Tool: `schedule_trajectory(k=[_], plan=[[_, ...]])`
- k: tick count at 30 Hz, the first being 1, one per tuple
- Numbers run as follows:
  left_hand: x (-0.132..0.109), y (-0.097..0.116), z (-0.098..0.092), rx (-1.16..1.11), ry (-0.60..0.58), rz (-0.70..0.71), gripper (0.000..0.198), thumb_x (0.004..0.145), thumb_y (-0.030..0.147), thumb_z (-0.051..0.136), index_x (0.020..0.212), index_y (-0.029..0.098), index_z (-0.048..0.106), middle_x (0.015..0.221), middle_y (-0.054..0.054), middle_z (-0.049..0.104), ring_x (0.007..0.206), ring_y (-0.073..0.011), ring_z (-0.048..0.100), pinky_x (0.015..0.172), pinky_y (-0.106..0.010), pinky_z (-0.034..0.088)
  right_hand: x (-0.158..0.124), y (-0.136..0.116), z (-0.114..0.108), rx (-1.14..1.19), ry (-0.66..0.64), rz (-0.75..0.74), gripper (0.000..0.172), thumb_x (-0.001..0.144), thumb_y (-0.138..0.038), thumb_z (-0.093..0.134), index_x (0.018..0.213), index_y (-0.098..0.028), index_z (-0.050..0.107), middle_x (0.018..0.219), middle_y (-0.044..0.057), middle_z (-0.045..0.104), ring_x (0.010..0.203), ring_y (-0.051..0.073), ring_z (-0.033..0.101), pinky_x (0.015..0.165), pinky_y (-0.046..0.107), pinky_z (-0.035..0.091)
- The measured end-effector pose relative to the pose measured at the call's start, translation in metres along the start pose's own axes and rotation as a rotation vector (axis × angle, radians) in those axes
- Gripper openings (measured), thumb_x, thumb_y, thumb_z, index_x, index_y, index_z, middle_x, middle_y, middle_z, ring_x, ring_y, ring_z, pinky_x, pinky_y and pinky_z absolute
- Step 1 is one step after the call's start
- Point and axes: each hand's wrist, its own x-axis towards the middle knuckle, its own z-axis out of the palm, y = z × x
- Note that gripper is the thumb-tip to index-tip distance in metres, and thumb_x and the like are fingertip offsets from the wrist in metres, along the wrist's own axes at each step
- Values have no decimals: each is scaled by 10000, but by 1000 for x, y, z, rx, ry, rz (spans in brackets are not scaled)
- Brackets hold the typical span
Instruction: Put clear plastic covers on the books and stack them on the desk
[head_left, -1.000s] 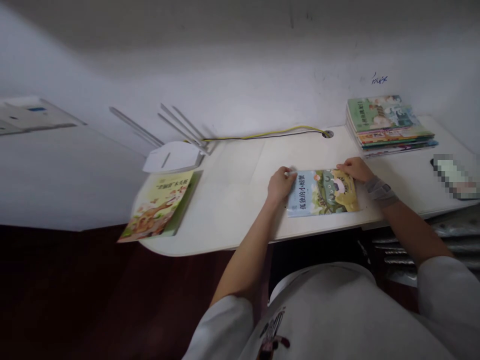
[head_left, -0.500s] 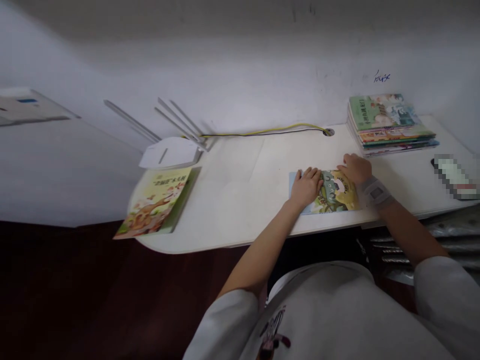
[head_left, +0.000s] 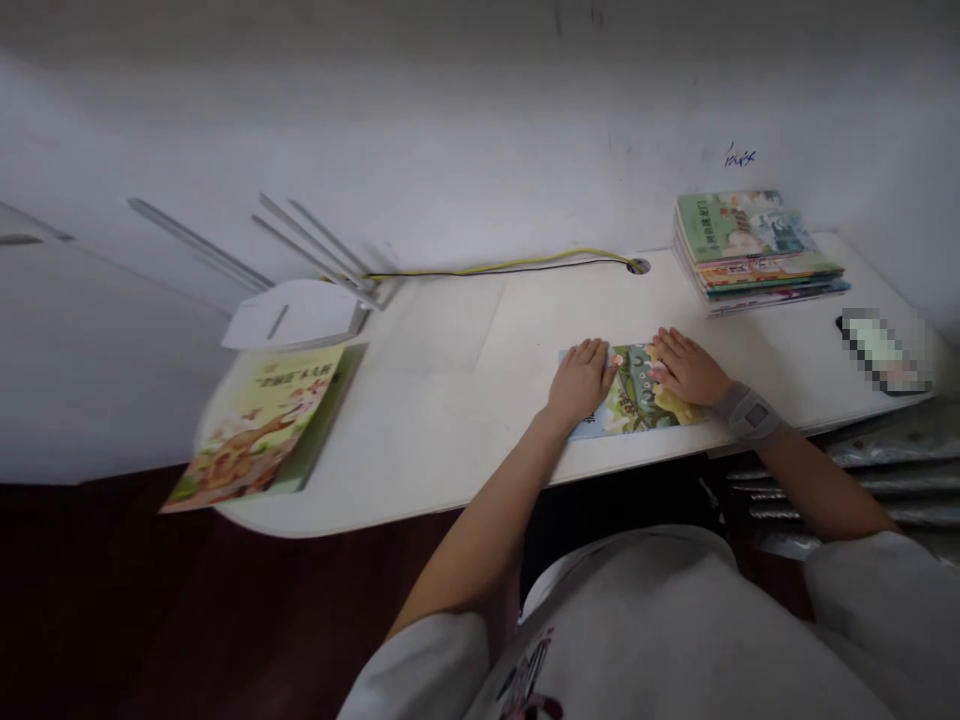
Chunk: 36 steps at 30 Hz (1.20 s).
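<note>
A picture book [head_left: 634, 395] with a green and yellow animal drawing on its cover lies flat near the front edge of the white table. My left hand [head_left: 581, 378] rests on the book's left part, fingers stretched out. My right hand [head_left: 691, 370], with a grey band [head_left: 754, 412] on the wrist, lies flat over the book's right part, its fingers spread. Both hands press from above and hide parts of the cover.
A stack of picture books [head_left: 754, 240] stands at the back right. A phone [head_left: 881, 350] lies right of it. On the left are a white router [head_left: 296, 312] with antennas and yellow-covered books [head_left: 262, 425] overhanging the edge of the table [head_left: 420, 430]. Cables [head_left: 487, 270] run along the wall.
My right hand has gone from bent fingers at the book's upper right corner to lying flat on the cover. My left hand has slid a little left over the book. The view has shifted slightly.
</note>
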Motion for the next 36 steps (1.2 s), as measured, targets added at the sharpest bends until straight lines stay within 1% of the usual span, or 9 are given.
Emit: schedule_trajectory(k=[9,13,17,22,24,28,31,33,36], plan=[[29,-2,-12,216,-7,-187,458,956,458,379,1084,101,635,1089,-202,655,1070,-339,596,910,-461,416,1,-9,5,16,16,71,675,947,-510,395,1432,-41,413,1525,189,356,1420,326,306,1134,464,287],[48,-11,-26,-30,-130,-300,450,902,508,475,887,110,684,1065,-230,671,1066,-359,616,911,-449,416,0,-11,4,33,29,101,656,940,-502,422,1440,-78,415,1528,167,359,1421,308,311,1137,454,290],[45,-36,-44,-181,-182,-371,411,831,488,571,603,150,621,787,-179,701,860,-340,680,764,-396,477,1,-12,7,54,38,106,653,939,-521,416,1439,-101,423,1529,152,361,1425,293,309,1144,440,285],[5,-54,-56,-420,-140,-450,316,901,392,442,891,145,639,817,-104,724,753,-208,696,676,-309,529,3,-14,10,75,31,123,681,934,-546,411,1441,-93,417,1532,151,354,1428,294,302,1150,446,280],[-18,-53,-57,-722,-99,-549,301,880,403,489,993,156,619,936,-105,726,798,-181,697,717,-302,549,4,-14,9,78,31,119,683,935,-539,413,1441,-81,414,1532,152,356,1428,299,301,1154,446,276],[-79,-44,-61,-1060,-64,-689,414,728,565,675,901,190,649,908,-56,716,796,-184,679,710,-294,553,1,-14,7,88,30,75,696,936,-533,415,1430,-44,419,1500,178,407,1415,305,326,1163,426,268],[-134,-33,-58,-1002,-445,-682,632,727,766,537,746,148,671,693,-89,693,609,-211,657,565,-321,527,-11,-20,6,126,37,-7,694,933,-540,422,1424,-51,432,1484,183,429,1413,301,330,1164,422,272],[-165,-22,-46,-1029,-524,-765,711,683,825,522,775,139,685,705,-116,706,597,-234,671,540,-338,525,-24,-28,6,163,51,-70,695,929,-548,431,1425,-60,435,1486,178,429,1417,296,322,1168,429,267],[-190,3,-21,-1271,-292,-898,667,595,743,702,926,164,694,927,-127,741,824,-280,711,652,-357,572,-42,-42,6,214,60,-145,715,927,-560,431,1426,-49,429,1488,185,423,1421,293,312,1174,433,256]])
